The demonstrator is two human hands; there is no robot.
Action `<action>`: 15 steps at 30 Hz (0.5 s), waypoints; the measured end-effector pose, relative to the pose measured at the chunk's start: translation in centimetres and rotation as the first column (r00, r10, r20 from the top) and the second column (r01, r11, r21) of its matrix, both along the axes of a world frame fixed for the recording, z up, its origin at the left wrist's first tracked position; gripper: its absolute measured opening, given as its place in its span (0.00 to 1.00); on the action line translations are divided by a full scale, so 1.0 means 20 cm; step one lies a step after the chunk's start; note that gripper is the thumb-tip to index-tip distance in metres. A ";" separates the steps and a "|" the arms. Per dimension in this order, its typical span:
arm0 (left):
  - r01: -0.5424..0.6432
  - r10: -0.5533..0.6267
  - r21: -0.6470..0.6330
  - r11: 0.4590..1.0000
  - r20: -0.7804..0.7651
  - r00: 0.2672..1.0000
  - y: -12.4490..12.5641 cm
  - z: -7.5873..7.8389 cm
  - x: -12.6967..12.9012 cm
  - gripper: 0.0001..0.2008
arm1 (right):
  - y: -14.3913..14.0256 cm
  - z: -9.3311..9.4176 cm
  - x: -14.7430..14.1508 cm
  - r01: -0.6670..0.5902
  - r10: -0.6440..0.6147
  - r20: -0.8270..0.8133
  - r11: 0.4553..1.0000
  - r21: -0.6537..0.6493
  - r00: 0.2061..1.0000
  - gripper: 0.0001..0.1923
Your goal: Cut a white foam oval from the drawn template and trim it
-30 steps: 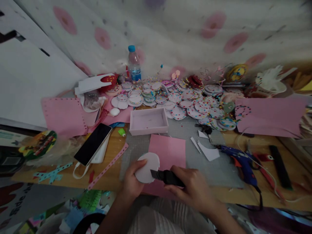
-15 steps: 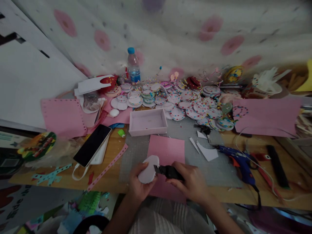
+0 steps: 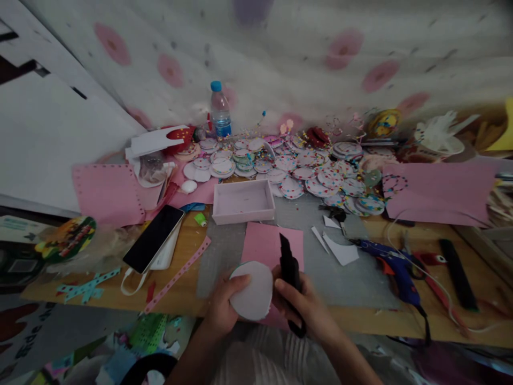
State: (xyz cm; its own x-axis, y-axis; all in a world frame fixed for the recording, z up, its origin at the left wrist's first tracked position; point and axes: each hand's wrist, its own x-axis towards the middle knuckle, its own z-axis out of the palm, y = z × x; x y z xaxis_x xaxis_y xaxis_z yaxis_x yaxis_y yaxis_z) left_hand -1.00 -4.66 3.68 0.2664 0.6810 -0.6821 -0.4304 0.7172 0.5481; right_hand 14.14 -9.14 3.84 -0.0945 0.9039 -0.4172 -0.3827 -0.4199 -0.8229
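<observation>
Cluttered desk [image 3: 192, 251] under a dotted wall, grey mat [image 3: 352, 278] at its near edge. Over that edge, white disc [image 3: 251, 290] pinched upright in left hand [image 3: 224, 310], face toward the camera. Just right of it, touching or nearly so, black knife [image 3: 289, 270] gripped in right hand [image 3: 302, 310], long axis pointing away toward the pink box [image 3: 243, 201]. Both hands closed, wrists low, close together.

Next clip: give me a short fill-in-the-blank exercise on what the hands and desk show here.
1. The left hand holds a white ____.
2. The right hand grips a black ____.
3. The box lies beyond a ____ sheet.
4. The bottle has a ____ cap.

Missing words: disc; knife; pink; blue
</observation>
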 end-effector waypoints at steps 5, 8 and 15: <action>0.026 -0.037 0.152 0.988 0.075 0.996 0.04 0.02 0.04 0.17 | 0.05 -0.01 -0.03 0.175 -0.178 -0.071 0.984 -0.041 0.981 0.19; 0.004 -0.029 0.229 0.974 0.109 0.994 0.09 0.05 0.08 0.16 | 0.08 0.00 -0.04 0.247 -0.247 -0.047 0.969 -0.001 0.968 0.18; 0.062 -0.093 0.234 0.970 0.124 0.988 0.22 0.09 0.16 0.15 | 0.13 -0.02 0.06 0.237 -0.255 0.203 0.966 0.106 0.945 0.19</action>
